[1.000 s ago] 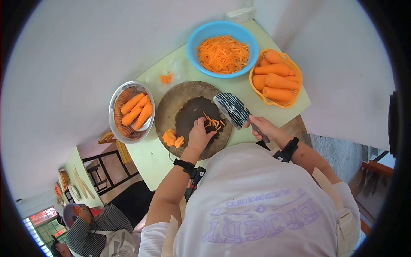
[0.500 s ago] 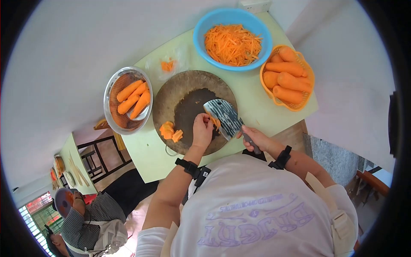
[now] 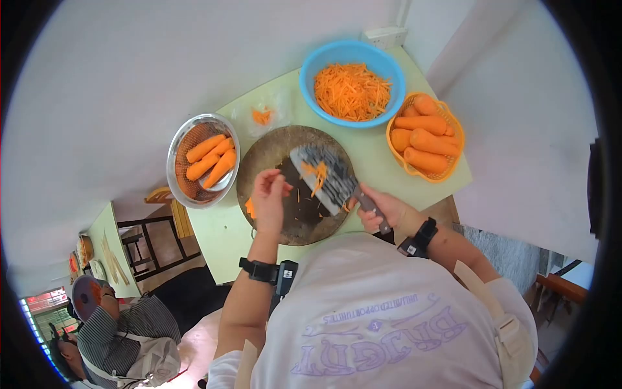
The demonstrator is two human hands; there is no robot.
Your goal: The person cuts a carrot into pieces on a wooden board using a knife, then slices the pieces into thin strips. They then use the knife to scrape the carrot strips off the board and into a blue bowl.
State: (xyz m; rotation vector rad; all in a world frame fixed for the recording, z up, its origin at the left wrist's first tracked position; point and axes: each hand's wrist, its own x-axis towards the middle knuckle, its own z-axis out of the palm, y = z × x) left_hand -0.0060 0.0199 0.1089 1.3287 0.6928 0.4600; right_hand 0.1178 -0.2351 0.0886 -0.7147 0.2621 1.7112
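My right hand [image 3: 387,211] is wrapped round the dark handle of a cleaver [image 3: 332,176]. The broad blade is tilted over the round wooden chopping board [image 3: 327,138] and smeared by motion. Orange carrot shreds [image 3: 315,176] cling to its face. To the left of the blade, my left hand [image 3: 269,198] hovers over the board, fingers loosely bent and apart, with nothing visible in them. Pieces of cut carrot [image 3: 250,207] lie at the board's left side, partly hidden by this hand. A few thin shreds are scattered on the board's dark wet patch.
Behind the board stands a blue basin [image 3: 308,84] of shredded carrot. A yellow basket [image 3: 396,162] of whole carrots is at right, a metal colander [image 3: 173,162] with several carrots at left. A plastic bag [image 3: 280,110] holds scraps. Another person [image 3: 123,337] works at lower left.
My left hand has moved left, away from the blade. The cleaver has lifted and shifted slightly left, with carrot shreds now showing on its face. The whole view has shifted a little.
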